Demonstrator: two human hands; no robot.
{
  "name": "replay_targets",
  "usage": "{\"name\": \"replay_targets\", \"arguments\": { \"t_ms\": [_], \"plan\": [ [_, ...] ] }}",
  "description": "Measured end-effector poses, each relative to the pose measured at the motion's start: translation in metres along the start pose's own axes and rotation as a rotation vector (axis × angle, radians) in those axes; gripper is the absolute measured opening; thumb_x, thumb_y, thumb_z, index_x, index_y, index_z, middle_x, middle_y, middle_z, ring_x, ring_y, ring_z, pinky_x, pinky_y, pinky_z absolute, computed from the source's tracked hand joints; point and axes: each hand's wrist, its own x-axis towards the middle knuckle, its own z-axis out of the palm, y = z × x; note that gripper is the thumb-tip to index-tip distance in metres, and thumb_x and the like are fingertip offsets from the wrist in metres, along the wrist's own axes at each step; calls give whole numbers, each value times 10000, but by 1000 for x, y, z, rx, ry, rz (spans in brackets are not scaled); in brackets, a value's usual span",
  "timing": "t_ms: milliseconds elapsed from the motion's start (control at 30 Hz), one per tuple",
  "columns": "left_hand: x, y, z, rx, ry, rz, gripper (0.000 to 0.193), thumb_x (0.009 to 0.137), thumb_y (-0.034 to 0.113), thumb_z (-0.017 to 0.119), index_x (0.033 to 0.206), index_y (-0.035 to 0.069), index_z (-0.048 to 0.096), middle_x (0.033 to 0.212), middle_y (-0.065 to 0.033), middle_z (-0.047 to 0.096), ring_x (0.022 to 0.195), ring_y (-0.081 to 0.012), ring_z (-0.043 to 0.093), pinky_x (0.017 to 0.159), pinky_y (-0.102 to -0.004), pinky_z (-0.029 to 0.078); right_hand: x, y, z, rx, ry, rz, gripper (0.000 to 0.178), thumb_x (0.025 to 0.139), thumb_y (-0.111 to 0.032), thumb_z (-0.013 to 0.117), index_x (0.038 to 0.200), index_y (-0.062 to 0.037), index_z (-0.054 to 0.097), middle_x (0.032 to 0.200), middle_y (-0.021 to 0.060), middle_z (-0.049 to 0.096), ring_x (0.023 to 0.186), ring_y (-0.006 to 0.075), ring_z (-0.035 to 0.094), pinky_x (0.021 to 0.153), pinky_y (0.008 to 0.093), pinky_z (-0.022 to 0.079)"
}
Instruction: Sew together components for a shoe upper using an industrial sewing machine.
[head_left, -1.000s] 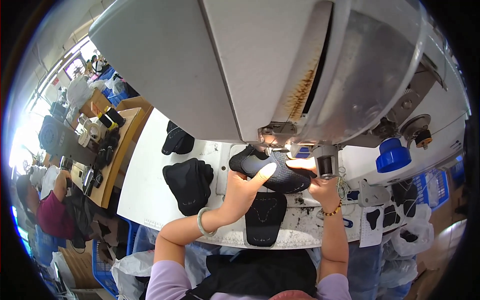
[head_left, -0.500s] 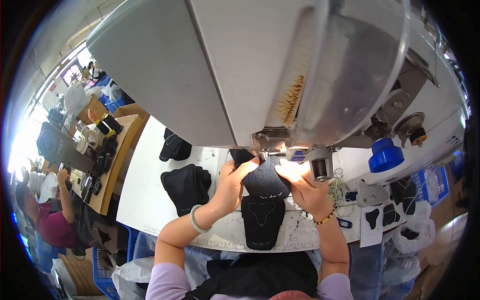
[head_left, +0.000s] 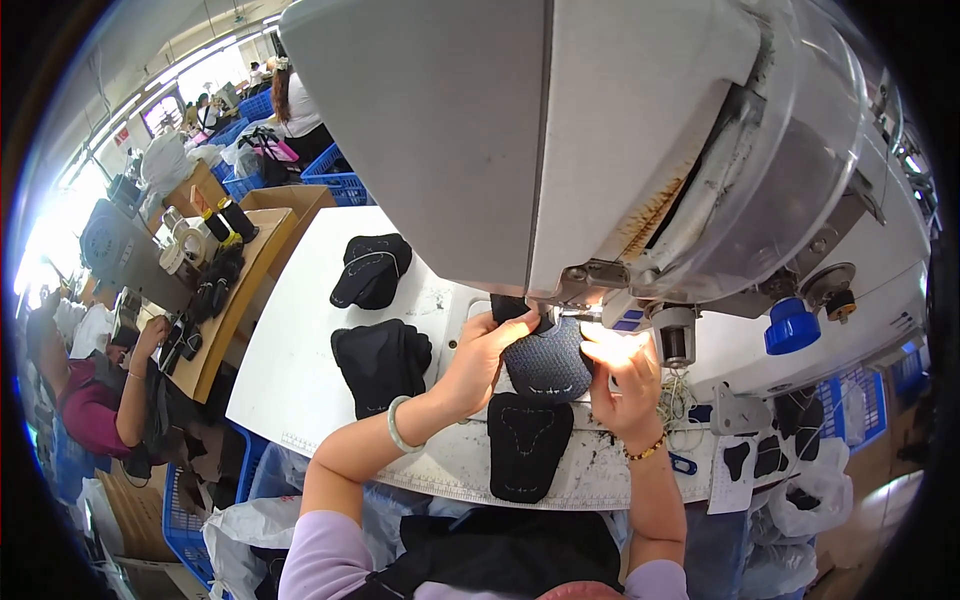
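A black fabric piece with a dimpled, textured face [head_left: 550,364] lies under the head of a sewing machine [head_left: 470,140]. My left hand [head_left: 482,362] pinches its left edge, thumb on top. My right hand [head_left: 626,388] holds its right edge with curled fingers, which are partly washed out by the machine's lamp. The machine head hides the needle point. Just below the held piece, a flat black fabric piece with light stitched marks [head_left: 530,447] lies on the white table [head_left: 290,350].
Left of my left hand rest a stack of black pieces [head_left: 380,366] and another black stitched pile [head_left: 372,270]. Tangled thread [head_left: 678,402] and a small blue thread snipper [head_left: 683,464] lie to the right. A co-worker [head_left: 100,410] sits at the far left.
The view has turned, so the machine sits further right in it. My right hand's fingers have shifted at the piece's edge and the thumb lies less across it. The left hand keeps its pinch.
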Motion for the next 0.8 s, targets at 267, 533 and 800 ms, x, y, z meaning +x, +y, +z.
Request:
{"name": "replay_targets", "arguments": {
  "t_ms": [267, 533, 800],
  "plan": [
    [-1, 0, 3, 16, 3, 145, 168, 901, 67, 509, 1032, -13, 577, 980, -67, 622, 915, -130, 570, 839, -265, 436, -7, 18, 3, -63, 248, 211, 294, 712, 81, 578, 990, -12, 559, 865, 130, 597, 739, 278, 574, 669, 377, 462],
    [-31, 53, -33, 248, 316, 402, 150, 866, 84, 586, 974, -19, 602, 891, -32, 633, 773, -81, 584, 671, -201, 470, -12, 44, -34, -218, -312, 752, 245, 761, -110, 653, 972, -17, 571, 920, 113, 558, 875, 299, 585, 742, 377, 468],
    [-90, 39, -118, 1520, 928, 373, 179, 806, 131, 649, 883, -20, 592, 802, -73, 582, 739, -172, 541, 669, -279, 444, -51, 56, -23, -384, -657, 704, 338, 717, -169, 701, 990, -45, 545, 979, 105, 533, 902, 290, 578, 717, 391, 493]
  ]
}}
